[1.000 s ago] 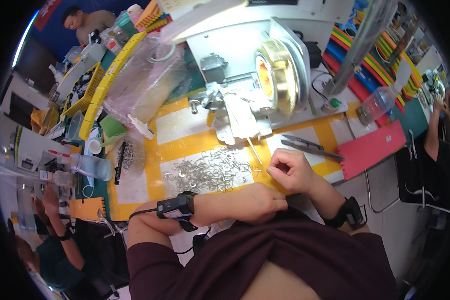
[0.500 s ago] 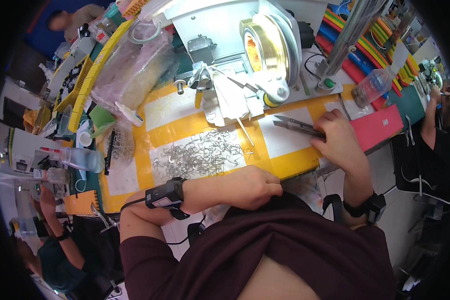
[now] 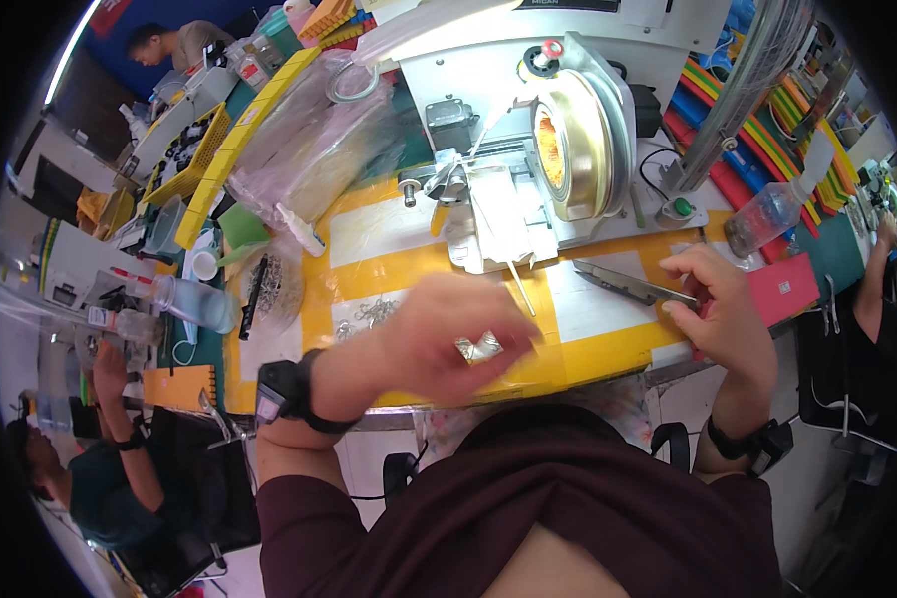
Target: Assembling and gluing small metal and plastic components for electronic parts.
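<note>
As LH [image 3: 447, 315] blurs, grip unclear.

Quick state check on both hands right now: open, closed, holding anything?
Left hand: motion-blurred above the table; open, closed or holding, cannot be told.
Right hand: partly curled about the dark tool's near end; firm grip cannot be told.

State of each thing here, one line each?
Left hand: blurred, over yellow-taped table, grasp unclear
Right hand: curled at end of dark tool, grip unclear
Dark tool: tips pointing left
Metal pieces: loose, partly hidden
Lamp: lit
Gold roll: mounted upright
Clear dish: holding small pieces
</note>
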`<state>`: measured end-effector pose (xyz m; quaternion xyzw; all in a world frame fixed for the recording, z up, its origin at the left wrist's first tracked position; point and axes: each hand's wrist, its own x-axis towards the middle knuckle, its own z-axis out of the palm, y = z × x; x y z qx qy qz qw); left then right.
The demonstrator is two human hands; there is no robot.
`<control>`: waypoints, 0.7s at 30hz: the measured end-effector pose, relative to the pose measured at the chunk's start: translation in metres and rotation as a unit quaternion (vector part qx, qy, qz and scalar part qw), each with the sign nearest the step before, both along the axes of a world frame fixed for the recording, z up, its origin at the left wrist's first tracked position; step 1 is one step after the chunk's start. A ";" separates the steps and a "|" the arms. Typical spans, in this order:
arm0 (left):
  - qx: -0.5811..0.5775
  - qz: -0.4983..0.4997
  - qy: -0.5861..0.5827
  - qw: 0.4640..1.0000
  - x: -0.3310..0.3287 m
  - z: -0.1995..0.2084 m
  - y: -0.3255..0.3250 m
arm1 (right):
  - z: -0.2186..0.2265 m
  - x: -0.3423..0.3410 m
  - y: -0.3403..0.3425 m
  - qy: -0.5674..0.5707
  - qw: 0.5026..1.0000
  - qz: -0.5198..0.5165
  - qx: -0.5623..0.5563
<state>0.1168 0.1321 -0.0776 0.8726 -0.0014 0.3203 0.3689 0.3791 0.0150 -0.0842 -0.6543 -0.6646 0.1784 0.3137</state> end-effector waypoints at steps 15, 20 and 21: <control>-0.309 0.326 0.061 0.891 -0.024 -0.028 0.085 | -0.043 -0.045 0.034 0.084 0.976 0.051 0.193; -0.427 0.266 0.056 0.863 -0.032 -0.041 0.095 | -0.022 -0.071 0.033 0.308 0.940 0.109 0.102; -0.427 0.262 0.056 0.864 -0.033 -0.040 0.095 | -0.023 -0.077 0.037 0.287 0.942 0.120 0.126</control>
